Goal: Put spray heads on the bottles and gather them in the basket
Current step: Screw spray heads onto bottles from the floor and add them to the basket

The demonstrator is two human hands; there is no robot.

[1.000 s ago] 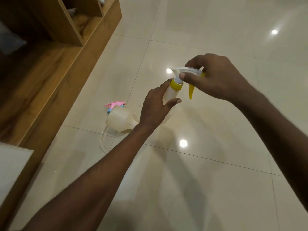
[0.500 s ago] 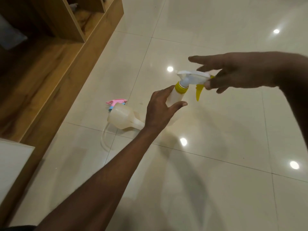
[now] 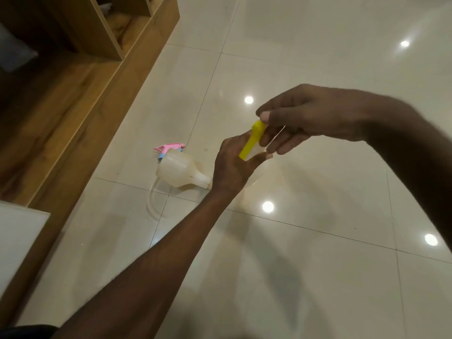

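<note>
Since a moment before, the right hand (image 3: pixel 308 118) had swung round, its grip turning the yellow head (image 3: pixel 253 139) above the left hand (image 3: pixel 234 165), which clasped the bottle (image 3: pixel 255 152). Keeping that bottle steady would seat the thread; a spare bottle (image 3: pixel 179 171) lay left.

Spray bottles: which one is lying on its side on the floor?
The headless bottle beside the pink spray head; the other, with the yellow spray head, is held in both hands.

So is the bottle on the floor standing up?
No, the bottle on the floor lies on its side, with no spray head on its neck.
</note>
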